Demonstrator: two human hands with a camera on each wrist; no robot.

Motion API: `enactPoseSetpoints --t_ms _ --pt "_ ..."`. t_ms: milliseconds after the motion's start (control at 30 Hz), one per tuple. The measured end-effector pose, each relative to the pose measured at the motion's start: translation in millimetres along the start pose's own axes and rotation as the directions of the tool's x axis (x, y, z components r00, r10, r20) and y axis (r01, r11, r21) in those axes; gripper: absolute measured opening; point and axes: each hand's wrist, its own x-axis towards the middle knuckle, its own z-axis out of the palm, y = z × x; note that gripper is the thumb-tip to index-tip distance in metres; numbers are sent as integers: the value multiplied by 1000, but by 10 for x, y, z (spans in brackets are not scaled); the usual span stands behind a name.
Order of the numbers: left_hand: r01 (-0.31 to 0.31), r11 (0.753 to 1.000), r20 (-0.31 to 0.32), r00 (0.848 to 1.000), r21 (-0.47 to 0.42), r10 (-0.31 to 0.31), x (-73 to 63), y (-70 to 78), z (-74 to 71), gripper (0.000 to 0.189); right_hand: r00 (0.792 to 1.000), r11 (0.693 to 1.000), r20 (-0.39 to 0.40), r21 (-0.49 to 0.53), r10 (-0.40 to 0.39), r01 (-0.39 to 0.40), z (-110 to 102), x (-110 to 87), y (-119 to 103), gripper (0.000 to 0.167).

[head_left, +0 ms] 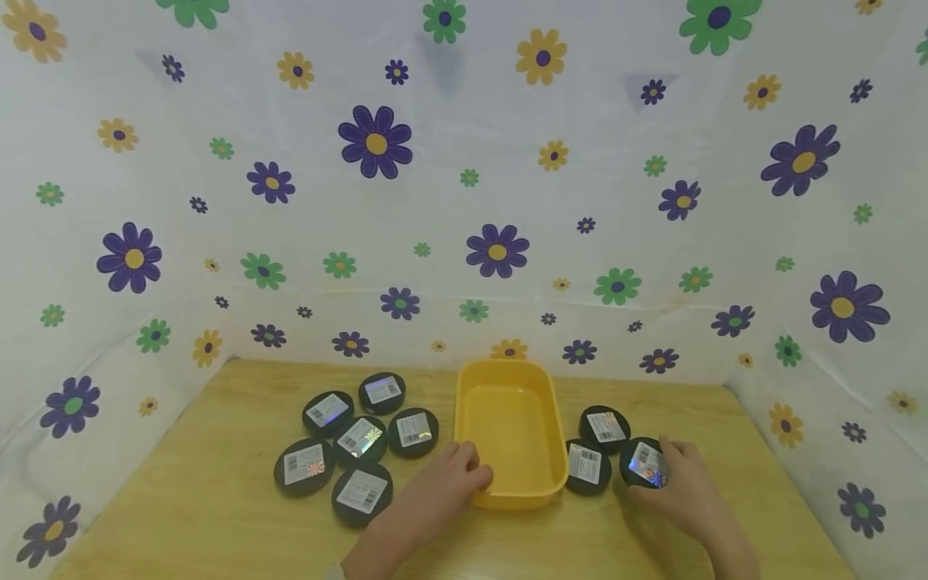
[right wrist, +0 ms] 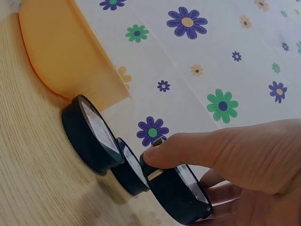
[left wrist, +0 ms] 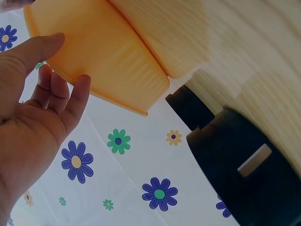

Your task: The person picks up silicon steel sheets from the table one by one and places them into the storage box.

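My right hand (head_left: pixel 681 483) grips a round black case (head_left: pixel 645 463) with a shiny label on top. In the right wrist view, the thumb (right wrist: pixel 162 155) presses one side of the case, beside a small pale slot, and the fingers are round the far side. Two more black cases (head_left: pixel 588 466) (head_left: pixel 605 428) lie between it and the yellow tub (head_left: pixel 560 451). At the tub's near-left rim is my left hand (head_left: pixel 453 479), its fingers loosely bent. The left wrist view has its thumb (left wrist: pixel 51 44) overlapping the tub wall, with the other fingertips close to the rim.
Several similar black cases (head_left: pixel 304 467) with barcode labels lie grouped on the wooden table (head_left: pixel 210 483), left of the tub. White flower-patterned cloth (head_left: pixel 435 209) stands at the back and both sides.
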Motion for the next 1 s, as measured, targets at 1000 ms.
enactPoseSetpoints --t_ms 1000 --pt "6 1000 26 1000 -19 -6 7 -1 -21 25 991 996 -102 2 -84 84 -71 -78 -374 94"
